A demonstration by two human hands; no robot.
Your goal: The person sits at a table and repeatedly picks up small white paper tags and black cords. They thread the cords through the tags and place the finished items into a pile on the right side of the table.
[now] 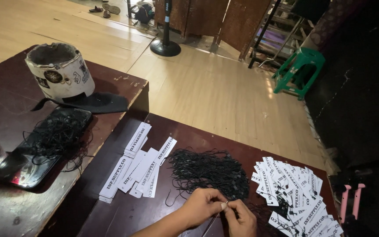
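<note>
Black string [218,215] pinched between fingers [223,205]

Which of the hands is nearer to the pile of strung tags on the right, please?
Right. The right hand lies just beside the strung tags, almost at the pile's near edge; the left hand is farther off, on the other side of the right hand.
</note>
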